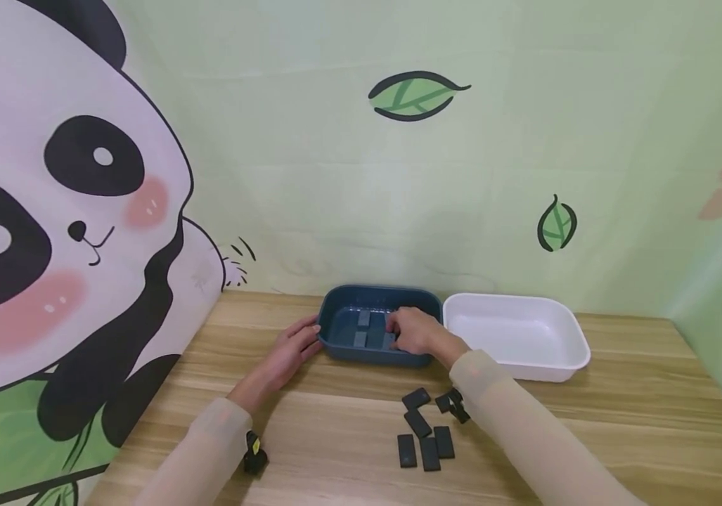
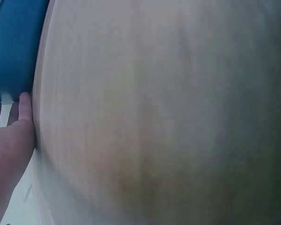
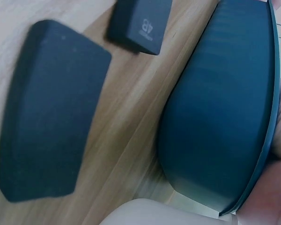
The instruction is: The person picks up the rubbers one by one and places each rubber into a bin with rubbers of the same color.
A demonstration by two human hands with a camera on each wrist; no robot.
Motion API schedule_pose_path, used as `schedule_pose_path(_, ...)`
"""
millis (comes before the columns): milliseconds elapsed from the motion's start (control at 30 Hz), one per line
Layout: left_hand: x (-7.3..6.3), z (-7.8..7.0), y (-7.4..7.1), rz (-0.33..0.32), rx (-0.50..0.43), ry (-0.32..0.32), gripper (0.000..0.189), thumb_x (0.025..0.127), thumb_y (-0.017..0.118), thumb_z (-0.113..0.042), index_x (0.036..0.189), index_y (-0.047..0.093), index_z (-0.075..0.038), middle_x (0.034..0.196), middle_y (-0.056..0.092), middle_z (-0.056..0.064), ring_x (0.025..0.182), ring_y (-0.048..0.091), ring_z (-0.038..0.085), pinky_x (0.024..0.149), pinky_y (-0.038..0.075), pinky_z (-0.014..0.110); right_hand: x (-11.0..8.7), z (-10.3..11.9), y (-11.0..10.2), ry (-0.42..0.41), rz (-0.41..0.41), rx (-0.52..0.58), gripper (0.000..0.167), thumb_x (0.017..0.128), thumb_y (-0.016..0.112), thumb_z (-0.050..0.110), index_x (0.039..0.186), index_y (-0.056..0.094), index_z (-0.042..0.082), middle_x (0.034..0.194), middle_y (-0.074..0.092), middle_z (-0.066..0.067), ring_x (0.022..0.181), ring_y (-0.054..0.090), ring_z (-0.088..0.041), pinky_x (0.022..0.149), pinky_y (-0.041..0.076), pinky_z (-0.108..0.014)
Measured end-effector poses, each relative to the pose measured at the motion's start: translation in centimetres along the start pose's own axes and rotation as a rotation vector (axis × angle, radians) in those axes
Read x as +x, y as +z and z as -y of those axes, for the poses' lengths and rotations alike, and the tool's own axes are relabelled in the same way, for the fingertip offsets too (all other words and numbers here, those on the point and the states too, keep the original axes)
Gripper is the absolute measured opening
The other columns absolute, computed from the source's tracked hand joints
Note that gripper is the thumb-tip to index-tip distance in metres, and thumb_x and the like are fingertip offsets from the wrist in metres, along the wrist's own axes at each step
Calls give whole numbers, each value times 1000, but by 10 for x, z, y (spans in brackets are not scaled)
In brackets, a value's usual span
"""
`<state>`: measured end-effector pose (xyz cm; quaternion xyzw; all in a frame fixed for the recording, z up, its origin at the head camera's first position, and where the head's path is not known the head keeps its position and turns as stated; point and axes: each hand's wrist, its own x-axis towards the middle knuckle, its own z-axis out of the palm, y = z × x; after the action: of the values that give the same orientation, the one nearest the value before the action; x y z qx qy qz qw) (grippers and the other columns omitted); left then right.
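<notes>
Blue bin [image 1: 338, 349] seen at centre of the head view, on a wood-grain table [image 1: 323, 429]. Small rectangular blocks [image 1: 360, 339] are laid inside it, in the middle and right of its floor; they look grey-blue there. Right hand [image 1: 416, 330] is reached in over the bin's right part, fingers bent downward among the blocks. Whether one is gripped cannot be told; in the right wrist view the fingertips are hidden by the bin's wall.

Left hand [image 1: 289, 353] is placed at the bin's left end, fingers extended and resting against the outer wall; nothing is clasped. The same contact is shown at the left edge of the left wrist view.

Loose black blocks [image 1: 429, 453] are scattered below the bin, lower centre-right of the head view. Two are seen close up in the right wrist view, the upper one marked with pale print.

White bin [image 1: 515, 330] is set just beside the blue one, right of centre. Upper frame is filled by a pale green backdrop [image 1: 310, 140], with a panda [image 1: 145, 169] printed at left.
</notes>
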<state>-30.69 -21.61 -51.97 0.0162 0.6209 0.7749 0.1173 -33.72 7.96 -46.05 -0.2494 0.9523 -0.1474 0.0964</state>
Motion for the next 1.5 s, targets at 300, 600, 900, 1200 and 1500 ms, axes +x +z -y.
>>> schedule_pose_path(300,2,-1,4,14,7,21,54,111,52,-12,160,36,4,163,41,23,148,44,34,118,43,40,0,-2,-5,-53,-39,-30,27,91,85,22,110,73,6,99,68,-8,94,62,-23,90,55,-41)
schedule_pose_path(600,-1,-2,-3,6,28,9,55,112,53,-15,161,35,3,166,38,21,150,42,35,119,41,42,-25,4,-27,-155,-61,13,38,99,76,31,122,72,2,115,69,-13,109,66,-28,97,55,-45)
schedule_pose_path(900,0,-3,0,13,13,-2,56,111,55,-16,161,36,3,166,38,20,150,42,34,119,41,41,-79,2,-66,-213,-109,65,40,102,73,33,128,71,1,122,69,-14,116,67,-30,101,55,-46)
schedule_pose_path(1200,1,-4,1,-4,11,-1,56,111,54,-14,162,35,2,165,39,21,148,44,33,117,43,40,-147,-21,-81,-230,-259,213,36,99,77,31,124,71,6,115,70,-5,108,65,-28,91,60,-48)
schedule_pose_path(1500,1,-7,8,-40,25,-15,57,110,54,-11,162,34,0,157,45,22,127,62,18,108,52,33,-203,-47,-77,-208,-404,283,33,98,79,25,124,71,8,115,72,-2,104,68,-26,89,61,-46)
